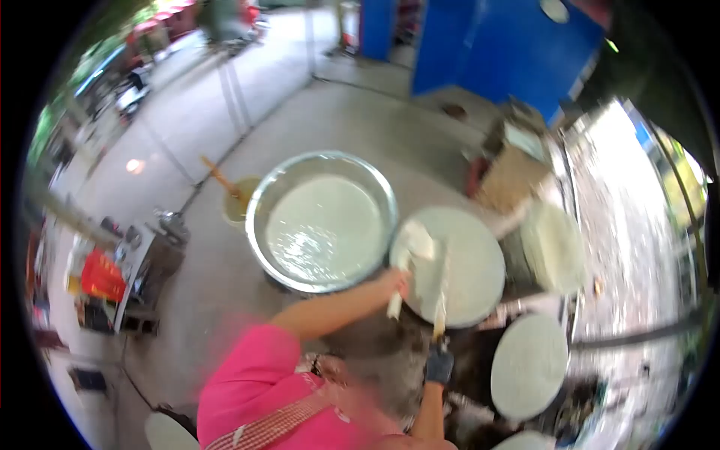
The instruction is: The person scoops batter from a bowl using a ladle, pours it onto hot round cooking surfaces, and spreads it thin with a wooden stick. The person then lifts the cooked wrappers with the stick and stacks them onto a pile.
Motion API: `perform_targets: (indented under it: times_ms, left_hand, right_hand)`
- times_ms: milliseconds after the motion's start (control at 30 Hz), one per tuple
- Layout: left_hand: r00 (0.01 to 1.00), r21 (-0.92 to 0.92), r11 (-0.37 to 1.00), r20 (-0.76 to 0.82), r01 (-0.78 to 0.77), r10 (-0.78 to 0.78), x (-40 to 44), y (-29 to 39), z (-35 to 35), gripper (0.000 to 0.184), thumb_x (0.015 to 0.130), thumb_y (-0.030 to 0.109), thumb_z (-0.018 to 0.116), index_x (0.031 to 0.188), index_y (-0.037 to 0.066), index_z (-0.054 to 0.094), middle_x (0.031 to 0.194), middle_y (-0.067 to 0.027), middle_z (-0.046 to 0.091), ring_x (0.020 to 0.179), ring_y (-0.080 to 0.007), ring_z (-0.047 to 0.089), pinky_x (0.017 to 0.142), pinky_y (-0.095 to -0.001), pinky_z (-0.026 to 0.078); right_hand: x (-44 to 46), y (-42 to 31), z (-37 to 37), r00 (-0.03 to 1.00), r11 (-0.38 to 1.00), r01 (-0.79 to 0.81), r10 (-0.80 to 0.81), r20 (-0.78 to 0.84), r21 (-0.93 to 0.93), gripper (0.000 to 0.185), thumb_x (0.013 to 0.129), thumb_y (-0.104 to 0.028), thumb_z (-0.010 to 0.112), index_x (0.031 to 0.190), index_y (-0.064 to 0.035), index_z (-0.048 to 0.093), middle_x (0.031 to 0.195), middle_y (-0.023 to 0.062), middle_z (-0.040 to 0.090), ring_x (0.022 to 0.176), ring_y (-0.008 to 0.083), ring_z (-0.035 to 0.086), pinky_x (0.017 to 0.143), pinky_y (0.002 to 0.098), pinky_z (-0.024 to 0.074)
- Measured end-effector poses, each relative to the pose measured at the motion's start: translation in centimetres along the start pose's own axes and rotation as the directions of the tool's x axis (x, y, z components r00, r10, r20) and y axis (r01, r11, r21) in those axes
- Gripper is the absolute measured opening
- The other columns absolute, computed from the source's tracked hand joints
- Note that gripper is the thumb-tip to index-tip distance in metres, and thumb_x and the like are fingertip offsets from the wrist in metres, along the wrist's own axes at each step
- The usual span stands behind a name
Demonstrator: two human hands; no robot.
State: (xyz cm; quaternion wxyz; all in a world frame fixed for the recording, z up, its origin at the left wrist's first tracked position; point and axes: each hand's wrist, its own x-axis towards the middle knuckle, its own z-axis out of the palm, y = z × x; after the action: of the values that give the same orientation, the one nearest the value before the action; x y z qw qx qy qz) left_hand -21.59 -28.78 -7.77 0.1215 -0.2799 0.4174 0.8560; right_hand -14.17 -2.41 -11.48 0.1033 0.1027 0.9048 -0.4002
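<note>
In the middle of the frame, the left hand (399, 283) has its fingers wrapped round the handle of a white scoop (418, 243), which is over a pale round plate (480, 262). Lower down, the gloved right hand (439, 365) is closed on the end of a long flat stick (443, 289) lying across that plate. A metal basin (330, 166) of white liquid (322, 225) crowds the plate's left side; a bucket (233, 211) with a wooden handle (219, 177) sits beyond it. Right of the plate, close by, is a pale round stack (559, 247), with a cardboard box (514, 178) above and another pale disc (529, 367) at lower right. A red bag (103, 275) is at far left; blue panels (502, 45) fill the upper right.
</note>
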Motion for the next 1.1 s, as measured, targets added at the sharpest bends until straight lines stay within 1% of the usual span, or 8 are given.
perform_targets:
  times_ms: [267,300,367,467,567,767,933,1100]
  left_hand:
    - [0.949,-0.415,0.856,0.198,0.31,-0.247,-3.9,3.6,-1.4,0.02,0.083,0.023,0.046,0.07,0.01,0.038,0.046,-0.0009,0.033,0.036,-0.0097,0.03,0.033,-0.0227,0.026]
    - [0.944,-0.384,0.869,0.23,0.312,-0.237,-5.1,4.5,-2.8,0.02,0.084,0.025,0.045,0.073,0.011,0.039,0.046,-0.0004,0.029,0.037,-0.0099,0.028,0.034,-0.023,0.025]
    - [0.848,-0.253,0.951,0.453,-0.176,0.277,-8.7,2.3,-6.4,0.024,0.086,0.032,0.042,0.073,0.012,0.04,0.046,0.0005,0.03,0.036,-0.0088,0.028,0.032,-0.0209,0.025]
    - [0.95,-0.341,0.894,0.211,0.291,-0.228,-13.1,4.0,-7.2,0.029,0.086,0.036,0.039,0.07,0.012,0.041,0.046,0.0013,0.031,0.035,-0.008,0.027,0.03,-0.0197,0.023]
    - [0.453,-0.422,0.165,0.838,0.891,-0.305,-13.9,4.3,-10.7,0.038,0.085,0.033,0.039,0.055,0.01,0.038,0.047,0.0004,0.036,0.036,-0.01,0.035,0.035,-0.0227,0.032]
    - [0.857,-0.57,0.659,0.453,0.491,-0.245,-23.6,7.9,-9.7,0.033,0.087,0.039,0.037,0.073,0.011,0.047,0.047,0.0002,0.03,0.036,-0.0084,0.031,0.03,-0.0216,0.027]
    - [0.803,-0.637,0.492,0.423,0.593,-0.421,-22.0,4.1,-14.8,0.021,0.087,0.029,0.04,0.099,0.014,0.05,0.052,0.0001,0.034,0.036,-0.0074,0.03,0.031,-0.0206,0.027]
    - [0.718,-0.574,0.45,0.419,0.684,-0.556,-22.4,2.1,-14.6,0.031,0.085,0.032,0.043,0.062,0.011,0.041,0.05,0.0001,0.032,0.036,-0.0086,0.031,0.031,-0.0213,0.027]
  right_hand:
    - [1.8,6.9,5.5,0.995,0.994,-0.07,0.063,0.079,0.087,0.017,0.08,-0.018,0.054,0.091,-0.0094,0.062,0.058,0.0031,0.052,0.046,0.0123,0.045,0.043,0.0251,0.0388]
    - [2.7,8.6,5.6,0.987,0.9,-0.036,-0.035,0.154,0.434,0.016,0.08,-0.015,0.054,0.092,-0.0084,0.062,0.057,0.0029,0.052,0.044,0.0113,0.044,0.041,0.0241,0.0377]
    - [3.6,10.9,5.5,0.971,0.69,-0.068,-0.12,0.207,0.721,0.014,0.08,-0.012,0.054,0.091,-0.0076,0.063,0.054,0.0021,0.051,0.041,0.0098,0.041,0.037,0.023,0.0351]
    - [3.3,6.3,5.0,0.999,0.848,-0.012,-0.017,0.05,0.53,0.013,0.078,-0.014,0.057,0.088,-0.0086,0.063,0.051,0.0005,0.049,0.037,0.0083,0.037,0.034,0.0228,0.0306]
    - [2.7,3.1,3.5,0.998,0.925,0.009,0.013,-0.056,0.381,0.013,0.076,-0.016,0.059,0.086,-0.0097,0.064,0.048,-0.001,0.047,0.034,0.0068,0.033,0.03,0.0226,0.026]
    - [0.8,-0.3,-0.8,0.97,0.909,0.169,-0.223,-0.102,-0.38,0.031,0.074,-0.035,0.053,0.076,-0.006,0.062,0.063,0.0181,0.057,0.059,0.0306,0.054,0.056,0.0399,0.0438]
    - [-3.7,-7.9,-1.4,0.999,0.959,0.026,-0.019,0.031,-0.283,0.032,0.077,-0.037,0.048,0.089,-0.0102,0.062,0.075,0.02,0.057,0.071,0.0356,0.055,0.064,0.0408,0.0432]
    - [-3.5,-4.0,-2.8,0.989,0.942,0.114,-0.139,-0.058,-0.314,0.039,0.08,-0.042,0.04,0.081,-0.0106,0.062,0.068,0.017,0.058,0.065,0.031,0.057,0.059,0.04,0.0453]
